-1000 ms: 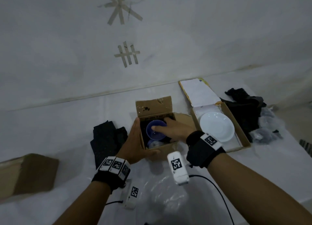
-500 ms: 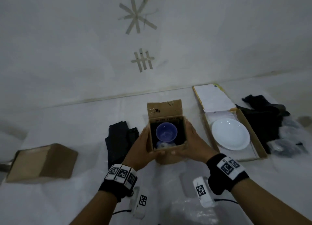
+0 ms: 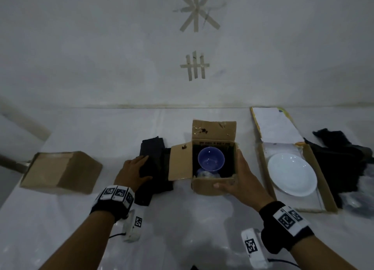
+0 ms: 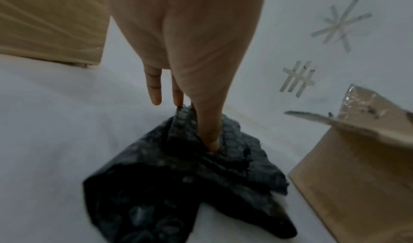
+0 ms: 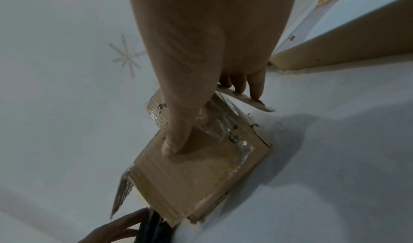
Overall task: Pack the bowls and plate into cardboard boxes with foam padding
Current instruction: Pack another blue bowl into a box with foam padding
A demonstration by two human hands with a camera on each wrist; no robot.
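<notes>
Left hand (image 3: pixel 132 171) off small box (image 3: pixel 212 185), now pinching black bubble padding (image 4: pixel 190 172) on table beside it. Right hand (image 3: pixel 241 180) grips box's near corner; blue bowl (image 3: pixel 211 159) sits inside. Padding step; next, likely lift padding over bowl.
</notes>
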